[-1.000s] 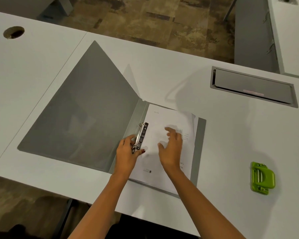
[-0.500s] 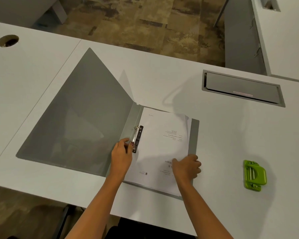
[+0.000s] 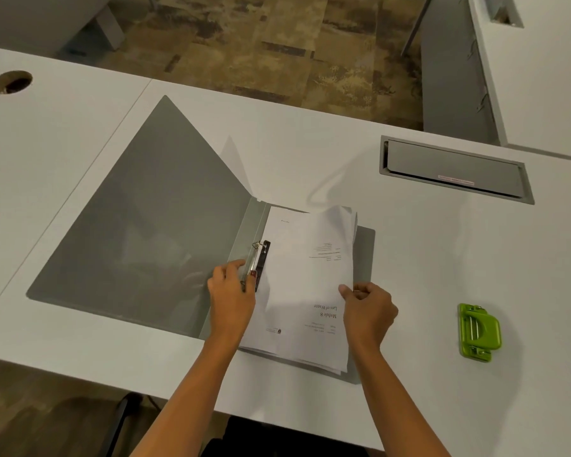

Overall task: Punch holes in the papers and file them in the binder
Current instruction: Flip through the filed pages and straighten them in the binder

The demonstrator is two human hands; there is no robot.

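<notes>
Pinched by the right hand [image 3: 368, 311], papers [image 3: 307, 285] are being seated in the binder [image 3: 152, 232]; the ring clip [image 3: 257, 263] beside them is being gripped by the left hand [image 3: 231, 298]; closing is judged outstanding.

**Hands at the binder: both engaged**

Left hand [image 3: 232, 300]: my forearm reaches in from below, fingers curled on the ring clip [image 3: 257, 263] at the binder's spine. Right hand [image 3: 368, 310]: my thumb and fingers pinch the papers' [image 3: 305, 278] right edge, right of that clip.
</notes>
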